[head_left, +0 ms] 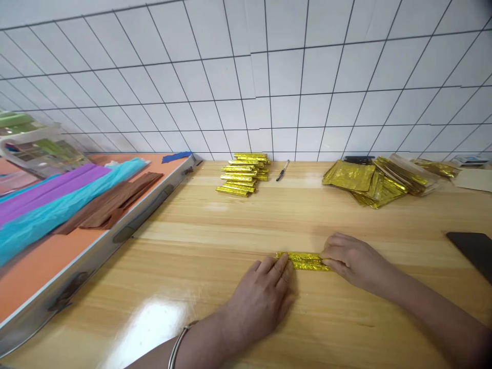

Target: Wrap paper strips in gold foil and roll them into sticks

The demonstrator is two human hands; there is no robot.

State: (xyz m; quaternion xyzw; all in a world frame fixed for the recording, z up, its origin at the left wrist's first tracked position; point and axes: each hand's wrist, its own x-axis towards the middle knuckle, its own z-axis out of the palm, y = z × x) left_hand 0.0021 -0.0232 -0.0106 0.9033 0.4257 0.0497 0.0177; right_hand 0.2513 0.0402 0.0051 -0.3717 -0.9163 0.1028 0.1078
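A folded strip of gold foil paper (305, 260) lies flat on the wooden table in front of me, with creases running along its length. At its left end, my left hand (263, 289) presses down with the fingers together and bent onto the foil; a bangle circles that wrist. The opposite end is pinched between the thumb and fingers of my right hand (351, 260). The foil under the fingertips of both hands is hidden.
Beyond my hands are a stack of folded gold strips (242, 177), a pen (283, 170) and loose gold foil sheets (349, 177). A shallow orange tray (86, 256) on the left bears coloured crepe paper (77, 197). A dark flat object (471, 251) lies at right.
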